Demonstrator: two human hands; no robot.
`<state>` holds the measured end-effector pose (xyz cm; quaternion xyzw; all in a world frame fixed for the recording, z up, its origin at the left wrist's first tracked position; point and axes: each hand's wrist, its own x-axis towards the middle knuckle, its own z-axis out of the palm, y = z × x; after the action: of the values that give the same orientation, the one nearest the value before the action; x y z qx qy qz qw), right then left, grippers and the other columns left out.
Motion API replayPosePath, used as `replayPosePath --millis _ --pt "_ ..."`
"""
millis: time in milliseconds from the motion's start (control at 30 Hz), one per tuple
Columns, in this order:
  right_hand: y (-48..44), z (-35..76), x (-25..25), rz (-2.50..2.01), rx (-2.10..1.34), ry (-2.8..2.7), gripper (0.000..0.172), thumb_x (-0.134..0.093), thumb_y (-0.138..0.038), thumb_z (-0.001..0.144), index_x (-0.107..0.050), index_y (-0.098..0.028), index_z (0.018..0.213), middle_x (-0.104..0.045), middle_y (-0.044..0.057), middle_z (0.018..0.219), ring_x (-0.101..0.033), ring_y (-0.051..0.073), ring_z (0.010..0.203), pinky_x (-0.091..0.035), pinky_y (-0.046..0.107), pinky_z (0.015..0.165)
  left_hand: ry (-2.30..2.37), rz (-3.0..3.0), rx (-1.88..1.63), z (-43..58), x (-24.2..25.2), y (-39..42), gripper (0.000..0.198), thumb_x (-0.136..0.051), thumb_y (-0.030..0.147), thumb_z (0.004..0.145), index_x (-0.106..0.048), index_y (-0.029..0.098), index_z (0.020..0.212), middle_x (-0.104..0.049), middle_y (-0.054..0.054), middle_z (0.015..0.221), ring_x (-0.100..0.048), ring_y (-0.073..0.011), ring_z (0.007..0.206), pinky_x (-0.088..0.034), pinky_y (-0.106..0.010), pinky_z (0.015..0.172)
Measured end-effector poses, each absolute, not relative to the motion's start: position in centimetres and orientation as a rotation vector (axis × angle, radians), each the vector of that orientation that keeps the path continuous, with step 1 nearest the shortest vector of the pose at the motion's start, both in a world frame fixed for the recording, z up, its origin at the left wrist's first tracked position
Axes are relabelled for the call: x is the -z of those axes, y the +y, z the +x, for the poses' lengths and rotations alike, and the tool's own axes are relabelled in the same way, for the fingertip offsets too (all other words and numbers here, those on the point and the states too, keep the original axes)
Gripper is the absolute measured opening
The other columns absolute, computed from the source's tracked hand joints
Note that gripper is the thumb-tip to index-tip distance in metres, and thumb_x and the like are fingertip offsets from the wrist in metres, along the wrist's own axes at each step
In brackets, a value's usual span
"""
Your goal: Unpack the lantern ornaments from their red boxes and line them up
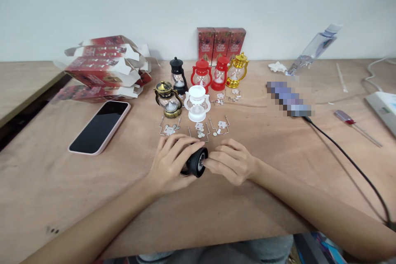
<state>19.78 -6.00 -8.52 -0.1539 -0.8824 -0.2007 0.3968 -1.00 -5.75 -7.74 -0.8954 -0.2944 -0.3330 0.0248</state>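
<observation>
My left hand [171, 165] is wrapped round a black lantern [195, 164] lying on its side, its round base turned toward my right. At the opening in that base are the bent fingers of my right hand [230, 163]; whether they pinch a small part there is hidden. Just beyond my hands, wire handles [227, 123], button cells [201, 134] and small white pieces [222, 124] lie in little groups. Behind them stand a white lantern [197, 105], a bronze lantern [168, 101], another black lantern [177, 76], two red lanterns [220, 74] and a gold lantern [237, 72].
Flattened red boxes [102, 68] are piled at the back left, near a phone [100, 128]. Three red boxes [221, 45] stand against the wall. On the right are a tilted plastic bottle [314, 49], a blurred device [287, 98] on a black cable [349, 159], and a screwdriver [355, 126].
</observation>
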Motion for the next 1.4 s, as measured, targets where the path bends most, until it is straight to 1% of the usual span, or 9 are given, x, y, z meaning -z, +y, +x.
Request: replayPosePath --millis 100,233,400,600,700,900,1033,1167,1400 --pt "-5.6 19.9 8.7 -0.575 0.389 -2.110 0.003 -0.058 -0.014 0.084 -0.058 -0.017 0.084 -0.063 0.001 0.070 -0.053 0.012 0.062 -0.039 0.026 0.057 -0.963 -2.756 1.065 -1.1 7.8 -5.7 0.040 -0.063 0.023 0.075 -0.054 0.017 0.114 -0.067 -0.009 0.103 -0.057 -0.0247 0.095 -0.038 -0.036 0.076" --pt "-4.6 20.4 9.3 -0.961 0.197 -1.900 0.008 -0.056 -0.013 0.085 -0.055 -0.020 0.081 -0.064 0.001 0.069 -0.056 0.014 0.066 -0.043 0.027 0.062 -1.038 -2.743 1.065 -1.3 7.8 -5.7 0.043 -0.065 0.023 0.073 -0.053 0.019 0.114 -0.066 -0.009 0.105 -0.057 -0.0248 0.096 -0.039 -0.036 0.077" --pt "-3.7 20.9 10.2 -1.339 0.170 -1.924 0.013 -0.056 -0.020 0.085 -0.056 -0.020 0.072 -0.064 0.002 0.068 -0.052 0.017 0.067 -0.039 0.030 0.063 -1.058 -2.736 1.066 -1.4 7.8 -5.7 0.044 -0.065 0.023 0.073 -0.053 0.019 0.115 -0.066 -0.008 0.105 -0.057 -0.0251 0.097 -0.039 -0.036 0.078" --pt "-3.6 21.0 10.3 -1.526 0.074 -1.914 0.013 -0.057 -0.025 0.085 -0.060 -0.019 0.073 -0.062 0.003 0.066 -0.050 0.019 0.069 -0.038 0.030 0.063 -1.067 -2.739 1.061 -1.3 7.7 -5.7 0.044 -0.064 0.023 0.073 -0.052 0.020 0.115 -0.065 -0.008 0.106 -0.057 -0.0250 0.097 -0.039 -0.037 0.077" --pt "-3.7 21.1 9.9 -1.429 0.091 -1.899 0.014 -0.056 -0.024 0.086 -0.059 -0.019 0.073 -0.062 0.002 0.065 -0.049 0.017 0.067 -0.038 0.030 0.063 -1.076 -2.736 1.066 -1.4 7.8 -5.8 0.043 -0.064 0.024 0.074 -0.052 0.021 0.115 -0.065 -0.008 0.106 -0.057 -0.0247 0.096 -0.038 -0.036 0.077" --pt "-5.0 20.6 8.9 -0.790 0.280 -2.112 0.003 -0.061 -0.015 0.083 -0.060 -0.018 0.082 -0.065 0.002 0.071 -0.050 0.013 0.066 -0.036 0.028 0.061 -1.088 -2.709 1.029 -1.3 7.8 -5.7 0.041 -0.063 0.025 0.075 -0.053 0.020 0.115 -0.066 -0.008 0.105 -0.057 -0.0250 0.096 -0.038 -0.036 0.076" --pt "-5.7 20.3 8.6 -0.568 0.427 -2.176 0.006 -0.061 -0.014 0.083 -0.064 -0.016 0.088 -0.064 0.001 0.069 -0.046 0.012 0.062 -0.033 0.028 0.058 -1.023 -2.699 0.964 -1.1 7.7 -5.7 0.038 -0.061 0.024 0.076 -0.055 0.017 0.113 -0.068 -0.008 0.103 -0.057 -0.0255 0.095 -0.038 -0.037 0.074" --pt "-6.0 20.2 8.5 -0.456 0.482 -2.298 0.017 -0.050 -0.011 0.088 -0.067 -0.015 0.091 -0.064 0.002 0.071 -0.049 0.012 0.065 -0.036 0.029 0.061 -0.998 -2.693 0.955 -1.0 7.8 -5.7 0.036 -0.060 0.024 0.077 -0.056 0.016 0.111 -0.068 -0.009 0.103 -0.057 -0.0258 0.095 -0.037 -0.038 0.075" --pt "-6.4 20.0 8.2 -0.358 0.578 -2.355 0.024 -0.046 -0.011 0.085 -0.067 -0.015 0.077 -0.066 0.002 0.073 -0.050 0.012 0.062 -0.039 0.030 0.063 -0.909 -2.739 0.896 -1.1 8.1 -5.6 0.035 -0.060 0.023 0.078 -0.057 0.016 0.112 -0.068 -0.008 0.104 -0.058 -0.0262 0.094 -0.038 -0.039 0.076"
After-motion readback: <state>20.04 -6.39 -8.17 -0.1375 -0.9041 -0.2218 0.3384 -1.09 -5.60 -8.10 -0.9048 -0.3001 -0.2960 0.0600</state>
